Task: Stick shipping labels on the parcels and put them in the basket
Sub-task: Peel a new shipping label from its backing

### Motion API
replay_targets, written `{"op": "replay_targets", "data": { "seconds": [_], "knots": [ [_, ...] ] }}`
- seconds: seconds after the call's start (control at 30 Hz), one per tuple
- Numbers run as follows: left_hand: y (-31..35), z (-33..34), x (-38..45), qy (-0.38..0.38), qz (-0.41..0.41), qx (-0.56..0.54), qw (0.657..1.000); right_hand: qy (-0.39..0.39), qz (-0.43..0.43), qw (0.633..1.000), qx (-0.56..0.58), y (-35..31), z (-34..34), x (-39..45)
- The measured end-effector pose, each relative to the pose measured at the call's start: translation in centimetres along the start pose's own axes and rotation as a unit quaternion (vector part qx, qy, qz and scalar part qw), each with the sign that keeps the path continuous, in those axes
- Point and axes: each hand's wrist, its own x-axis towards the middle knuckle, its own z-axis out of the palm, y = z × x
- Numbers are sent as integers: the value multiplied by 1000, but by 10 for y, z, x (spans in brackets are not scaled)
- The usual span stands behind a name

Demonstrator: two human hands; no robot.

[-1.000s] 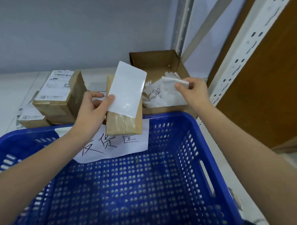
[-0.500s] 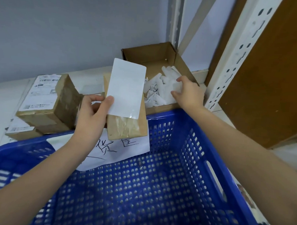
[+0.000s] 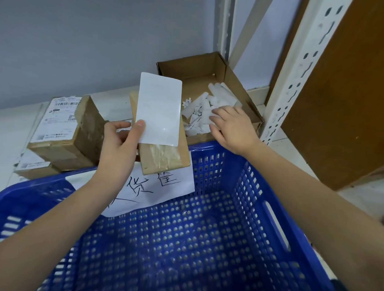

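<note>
head view: i see the left hand (image 3: 118, 148) over the far rim of the blue basket (image 3: 204, 245), fingers curled round a small brown parcel (image 3: 164, 159) with the thumb pinning a white label (image 3: 158, 109) against its face. label stands upright, blank side to camera, top half sticking up past the parcel. right hand (image 3: 233, 129) is just beyond the basket's far right corner, fingers spread and relaxed, resting on paper scraps (image 3: 206, 106) in an open cardboard box (image 3: 196, 68); holding nothing that i can make out. labelled parcels (image 3: 62, 126) are stacked beyond the basket's far left rim. handwritten paper sign (image 3: 154, 187) hangs on the inside of the basket's far wall.
</note>
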Motion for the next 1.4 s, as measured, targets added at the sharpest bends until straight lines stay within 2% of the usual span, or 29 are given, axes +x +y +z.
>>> {"op": "replay_targets", "data": {
  "seconds": [0.1, 0.17, 0.27, 0.33, 0.53, 0.6, 0.67, 0.77, 0.87, 1.07, 1.1, 1.2, 1.23, 1.4],
  "knots": [
    [-2, -3, 0, -3, 5, 2, 1000, -89, 70, 994, 10, -1, -4, 6],
    [-5, -5, 0, -1, 5, 4, 1000, -132, 116, 983, 56, 0, -7, 12],
    [-8, -7, 0, 2, 2, 3, 1000, -180, 115, 968, 133, 5, -13, 19],
    [-8, -8, 1, 0, 0, 2, 1000, -171, 109, 969, 142, 10, -17, 21],
    [0, -10, -4, -4, 9, -9, 1000, -78, 78, 992, 56, 13, -33, 20],
    [3, -12, -8, -4, 9, -16, 1000, -61, 100, 990, 75, 3, -43, 22],
    [5, -15, -13, -8, 6, -19, 1000, -44, 149, 976, 153, -19, -53, 23],
    [10, -23, -23, -10, -8, -30, 999, -45, 222, 924, 307, -66, -69, 17],
    [15, -35, -31, -6, -23, -27, 999, -100, 233, 873, 416, -105, -82, 6],
    [13, -69, -45, 3, -58, -28, 998, -138, 283, 760, 569, -151, -112, -21],
    [10, -75, -49, -1, -63, -22, 998, -142, 294, 729, 601, -157, -116, -26],
    [1, -91, -65, -17, -85, -18, 996, -137, 351, 591, 713, -174, -132, -34],
    [-1, -97, -71, -21, -97, -19, 995, -138, 355, 572, 727, -179, -138, -37],
    [-1, -124, -102, -42, -134, -45, 989, -194, 301, 584, 728, -204, -153, -58]
  ]
}}
